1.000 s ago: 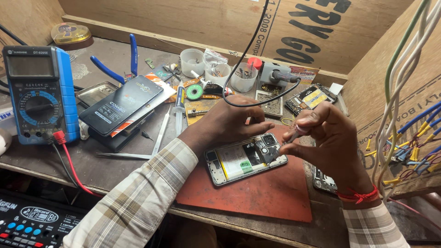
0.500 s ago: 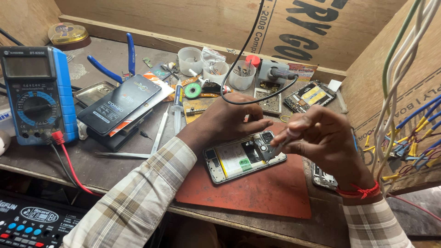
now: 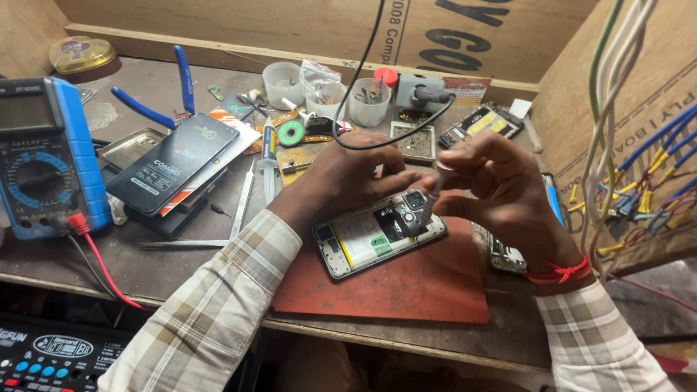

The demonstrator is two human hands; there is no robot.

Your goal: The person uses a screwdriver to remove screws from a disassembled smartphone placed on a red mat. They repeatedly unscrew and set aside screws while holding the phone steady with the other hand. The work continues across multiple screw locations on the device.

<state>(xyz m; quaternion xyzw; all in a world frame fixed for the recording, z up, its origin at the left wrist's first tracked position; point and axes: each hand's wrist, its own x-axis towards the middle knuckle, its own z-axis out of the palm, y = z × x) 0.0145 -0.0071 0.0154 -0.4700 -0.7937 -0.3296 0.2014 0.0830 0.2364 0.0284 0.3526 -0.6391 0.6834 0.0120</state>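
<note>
Opened phone [image 3: 377,236], its back cover off and its innards showing, lies flat on a red mat [image 3: 406,283] on the table [image 3: 145,268], directly under both hands. Left of the left hand [image 3: 348,178] stands a blue multimeter [image 3: 43,156] with a red lead plugged in, and between it and that hand lies a dark flat box [image 3: 174,163] with a pair of metal tweezers [image 3: 243,199] just beside it. Beyond the hands, white plastic cups [image 3: 327,94] of small parts stand in a row, with blue-handled pliers [image 3: 156,91] farther left. The left hand's grip rests on the upper edge of the phone, fingers pressed together against it, steadying it. The right hand [image 3: 501,185] has its grip clamped on a thin screwdriver [image 3: 432,192], fingertips pinched at the top, the tip standing on the phone near the camera module. A red thread circles the right wrist. Below the right hand, another small circuit part [image 3: 504,258] lies just off the mat's edge.
</note>
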